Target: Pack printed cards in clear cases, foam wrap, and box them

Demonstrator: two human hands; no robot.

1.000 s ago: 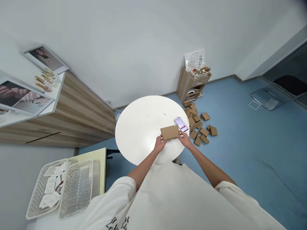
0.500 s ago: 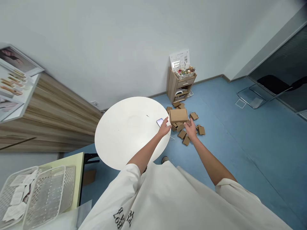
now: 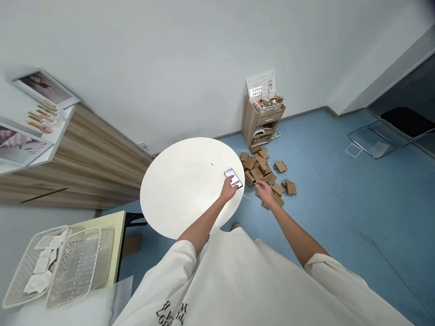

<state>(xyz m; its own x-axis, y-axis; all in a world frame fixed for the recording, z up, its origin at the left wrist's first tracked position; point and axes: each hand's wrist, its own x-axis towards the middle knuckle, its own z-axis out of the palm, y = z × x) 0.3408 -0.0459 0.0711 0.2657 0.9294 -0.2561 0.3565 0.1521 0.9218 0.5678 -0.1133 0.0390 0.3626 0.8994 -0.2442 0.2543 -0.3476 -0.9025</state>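
Note:
On the right edge of the round white table (image 3: 176, 181) a smartphone (image 3: 234, 178) lies face up with its screen lit. My left hand (image 3: 229, 188) is at the phone, thumb and fingers apart over its lower part; whether it presses the screen I cannot tell. My right hand (image 3: 266, 194) hangs in the air right of the table, fingers loosely bent and apart, with nothing seen in it. Below and beyond it, a heap of brown cardboard boxes (image 3: 257, 165) lies on the floor. A thin white cable (image 3: 244, 194) sticks out past the table edge.
A small wooden cabinet (image 3: 260, 120) with a flower basket (image 3: 270, 104) stands against the wall. White plastic baskets (image 3: 76, 267) sit on a yellowish table (image 3: 117, 222) at lower left. A wood-grain counter (image 3: 91, 149) is on the left, a chair (image 3: 403, 124) at far right.
The cardboard box between my hands has left them; boxes now lie heaped on the floor there. My left hand has come over the phone, and my right hand has lowered slightly.

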